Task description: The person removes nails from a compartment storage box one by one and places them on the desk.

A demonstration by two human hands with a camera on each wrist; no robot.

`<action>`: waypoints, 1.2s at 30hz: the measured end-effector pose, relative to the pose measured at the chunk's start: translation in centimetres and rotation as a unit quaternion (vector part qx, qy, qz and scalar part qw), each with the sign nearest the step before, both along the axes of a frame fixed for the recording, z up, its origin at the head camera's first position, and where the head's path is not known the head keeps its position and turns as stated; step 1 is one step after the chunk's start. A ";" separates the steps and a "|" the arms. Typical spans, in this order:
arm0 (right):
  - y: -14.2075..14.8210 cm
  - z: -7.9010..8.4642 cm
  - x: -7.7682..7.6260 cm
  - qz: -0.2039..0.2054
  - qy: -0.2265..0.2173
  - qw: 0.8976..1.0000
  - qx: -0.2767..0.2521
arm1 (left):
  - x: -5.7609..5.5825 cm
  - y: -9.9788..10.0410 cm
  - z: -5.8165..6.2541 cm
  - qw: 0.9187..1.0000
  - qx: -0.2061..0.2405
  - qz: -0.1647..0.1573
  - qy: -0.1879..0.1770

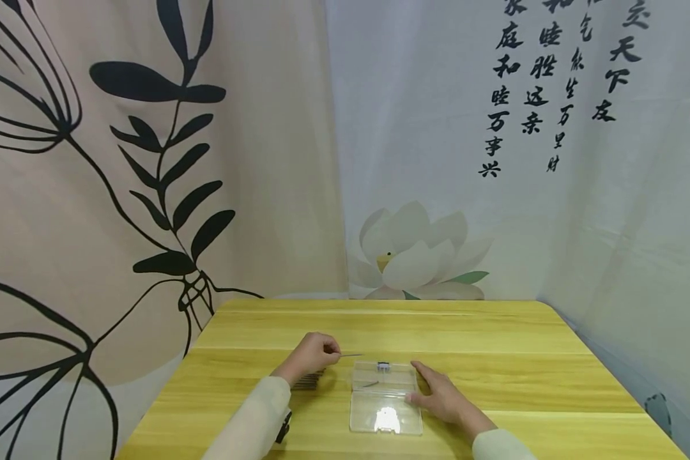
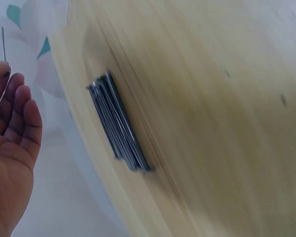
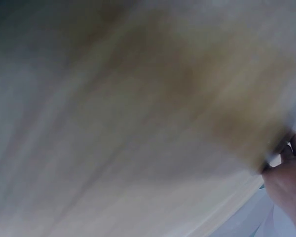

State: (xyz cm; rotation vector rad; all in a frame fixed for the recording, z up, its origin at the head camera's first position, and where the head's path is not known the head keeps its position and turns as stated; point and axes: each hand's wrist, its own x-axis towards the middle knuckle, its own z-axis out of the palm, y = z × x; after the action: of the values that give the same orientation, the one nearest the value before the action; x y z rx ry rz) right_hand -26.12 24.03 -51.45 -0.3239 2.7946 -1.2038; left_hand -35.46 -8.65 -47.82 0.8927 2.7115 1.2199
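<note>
My left hand [image 1: 313, 356] pinches a thin metal nail [image 1: 352, 354] between thumb and fingertips, left of the box and above the table. In the left wrist view the nail [image 2: 3, 44] sticks up past the fingertips. Below that hand lies a stack of nails [image 2: 119, 126], side by side on the wood. A clear plastic box [image 1: 385, 416] lies opened flat, and a single nail [image 1: 370, 384] rests slanted in its far half. My right hand [image 1: 444, 397] holds the box's right edge, thumb over the rim near the hinge and forefinger by the far corner.
The box's far edge has a small latch [image 1: 383, 366]. All of this is on a yellow wooden table [image 1: 494, 358]. Behind it hang printed curtains [image 1: 287, 160]. A small black object [image 1: 284, 427] shows beside the left sleeve.
</note>
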 end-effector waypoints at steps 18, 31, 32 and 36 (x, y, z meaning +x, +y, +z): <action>-0.2 0.4 0.2 -0.010 -0.006 1.000 -0.003 | 0.0 -5.6 -0.8 1.000 -0.009 0.019 -0.018; -0.2 0.3 0.2 -0.014 -0.013 1.000 -0.002 | 0.7 -8.4 -1.5 0.999 -0.035 0.031 -0.013; -0.2 0.3 0.2 -0.014 -0.013 1.000 -0.001 | 0.7 -8.4 -1.5 0.999 -0.039 0.031 -0.014; -0.2 0.3 0.1 -0.013 -0.009 1.000 0.000 | 0.8 -8.6 -1.6 0.999 -0.041 0.030 -0.016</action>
State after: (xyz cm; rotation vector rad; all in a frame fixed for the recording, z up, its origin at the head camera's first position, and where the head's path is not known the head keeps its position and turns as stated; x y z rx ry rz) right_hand -26.00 23.85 -51.20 -0.2750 2.7920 -1.2060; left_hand -34.68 -17.27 -49.42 0.7816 2.7604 1.1128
